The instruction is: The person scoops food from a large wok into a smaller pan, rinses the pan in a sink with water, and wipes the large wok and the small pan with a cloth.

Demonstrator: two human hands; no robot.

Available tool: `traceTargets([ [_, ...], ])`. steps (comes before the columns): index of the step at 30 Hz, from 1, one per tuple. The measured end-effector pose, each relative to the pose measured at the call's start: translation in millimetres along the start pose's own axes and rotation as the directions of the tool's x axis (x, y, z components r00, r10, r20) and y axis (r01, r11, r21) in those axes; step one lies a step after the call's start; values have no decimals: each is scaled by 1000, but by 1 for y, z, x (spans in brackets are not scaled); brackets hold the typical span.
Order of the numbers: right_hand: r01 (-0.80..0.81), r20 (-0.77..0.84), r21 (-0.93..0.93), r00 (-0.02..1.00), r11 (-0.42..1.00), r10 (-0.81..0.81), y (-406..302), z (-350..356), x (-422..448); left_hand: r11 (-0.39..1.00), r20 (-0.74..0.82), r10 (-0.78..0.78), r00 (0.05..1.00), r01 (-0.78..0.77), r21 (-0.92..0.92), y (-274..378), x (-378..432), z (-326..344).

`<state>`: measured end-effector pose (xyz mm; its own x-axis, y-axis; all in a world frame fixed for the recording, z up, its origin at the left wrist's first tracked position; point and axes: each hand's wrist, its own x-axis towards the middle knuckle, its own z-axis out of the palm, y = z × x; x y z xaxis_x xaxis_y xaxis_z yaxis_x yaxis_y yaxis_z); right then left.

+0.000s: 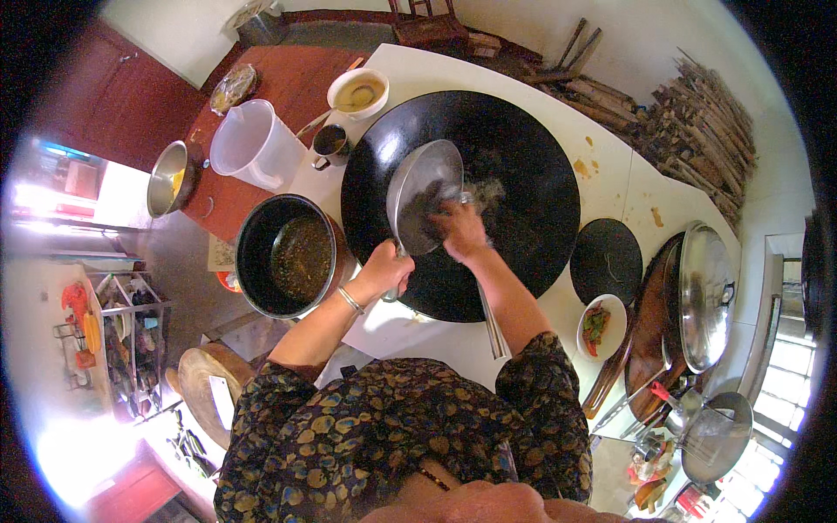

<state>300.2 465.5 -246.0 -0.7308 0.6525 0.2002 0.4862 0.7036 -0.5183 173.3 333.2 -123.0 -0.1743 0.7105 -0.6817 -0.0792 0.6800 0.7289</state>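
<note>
My left hand (384,271) grips the handle of a wide, round metal scoop (425,180), tilted over a large black wok (529,209). Whether its bowl is perforated I cannot tell. Dark stuff lies against the scoop's inner face. Motion blurs my right hand (463,230) at the scoop's right rim, beside a small shiny metal piece; whether the fingers hold it is unclear. Wisps like steam show right of that hand. A metal utensil handle (494,327) sticks out over the wok's near rim, partly hidden by my right forearm.
Left of the wok stand a deep dark pot (258,261) with brownish liquid, a mug (331,145), a translucent plastic jug (252,147) and a bowl of yellowish liquid (358,93). To the right are a black disc (605,261), a bowl of chopped peppers (595,327) and a domed metal lid (706,297).
</note>
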Motion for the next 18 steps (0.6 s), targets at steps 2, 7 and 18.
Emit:
traceTargets([
  [2,-104,-145,-156,986,982,81,21,3,17,996,112,-84,990,88,-26,-2,2,3],
  [7,108,-259,117,963,987,-74,-24,-13,42,951,320,-243,916,290,-108,-8,-6,6],
  [18,54,189,-148,982,988,-26,17,-13,-13,987,45,-55,997,48,155,-8,-16,-11],
])
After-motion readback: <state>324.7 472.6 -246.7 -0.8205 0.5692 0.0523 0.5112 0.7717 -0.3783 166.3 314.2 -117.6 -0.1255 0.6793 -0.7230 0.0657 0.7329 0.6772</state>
